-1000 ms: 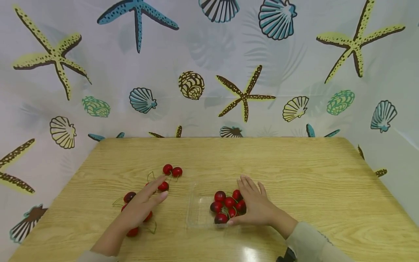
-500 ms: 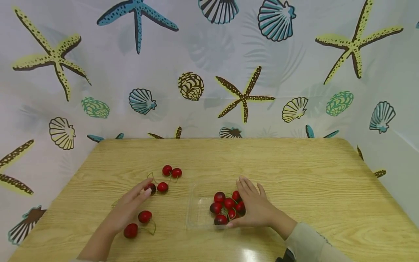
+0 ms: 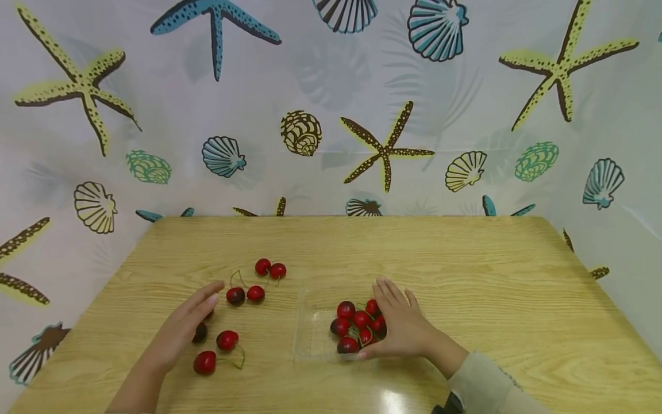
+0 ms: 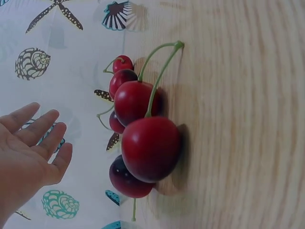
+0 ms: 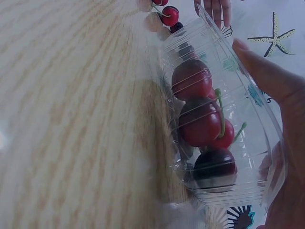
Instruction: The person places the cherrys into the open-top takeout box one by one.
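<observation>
My left hand [image 3: 176, 336] hovers at the left, fingers extended and holding nothing. It partly hides two dark cherries [image 3: 200, 332] beside it. To its right lie two red cherries [image 3: 227, 341] joined by green stems. In the left wrist view, the hand [image 4: 31, 148] shows its spread fingers apart from the cherries [image 4: 151, 149]. My right hand [image 3: 405, 328] grips the right end of a clear plastic box [image 3: 300, 328], thumb at the near wall and fingers along the far side. Several cherries [image 3: 362, 319] are gathered in the box's right part, as the right wrist view shows through its wall [image 5: 250, 167].
Farther back on the wooden table [image 3: 465, 259] are two more cherry pairs, one dark and red [image 3: 235, 296], one bright red [image 3: 277, 271]. A white curtain [image 3: 331, 75] printed with starfish and shells stands behind the table and along its sides.
My left hand has drawn back leftward and toward me, uncovering cherries that it hid before. My right hand and the box have stayed in place.
</observation>
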Demonstrator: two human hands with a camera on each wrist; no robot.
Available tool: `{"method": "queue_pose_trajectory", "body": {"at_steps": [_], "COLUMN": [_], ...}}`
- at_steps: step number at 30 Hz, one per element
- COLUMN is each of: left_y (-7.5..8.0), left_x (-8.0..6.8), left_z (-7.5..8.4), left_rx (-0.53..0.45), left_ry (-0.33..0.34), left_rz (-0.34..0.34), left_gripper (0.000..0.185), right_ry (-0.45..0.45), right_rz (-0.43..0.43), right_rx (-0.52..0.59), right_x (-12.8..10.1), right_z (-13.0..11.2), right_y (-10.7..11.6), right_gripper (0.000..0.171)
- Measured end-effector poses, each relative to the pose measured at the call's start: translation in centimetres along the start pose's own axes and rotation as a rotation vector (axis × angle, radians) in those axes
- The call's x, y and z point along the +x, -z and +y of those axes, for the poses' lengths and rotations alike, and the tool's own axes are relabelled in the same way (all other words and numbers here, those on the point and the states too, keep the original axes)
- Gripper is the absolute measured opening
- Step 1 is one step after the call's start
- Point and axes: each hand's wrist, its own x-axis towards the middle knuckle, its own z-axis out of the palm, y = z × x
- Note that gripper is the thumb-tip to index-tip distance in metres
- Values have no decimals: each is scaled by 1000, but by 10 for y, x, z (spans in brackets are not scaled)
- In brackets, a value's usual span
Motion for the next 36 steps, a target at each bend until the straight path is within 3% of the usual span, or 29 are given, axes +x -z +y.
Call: {"method": "queue_pose_trajectory", "body": {"at_steps": [11,19,25,36], "left_y": [16,26,36,53], "left_x": [2,1,6,17], "left_z": [-14,-24,-31,-51], "left_rx": [-20,1,-18,-93], "left_ry": [87,108,209,329], "left_rz": [60,100,106,110], "left_gripper": [64,70,75,81], "right_ry": [-6,-7,-16,-31], "right_rz": [7,8,7,2], "right_rx": [11,5,23,39], "right_x": [0,0,3,9], "right_z": [0,-1,-2,-4], "right_y": [-3,-2,-1,2], "right_gripper": [120,119,119,119]}}
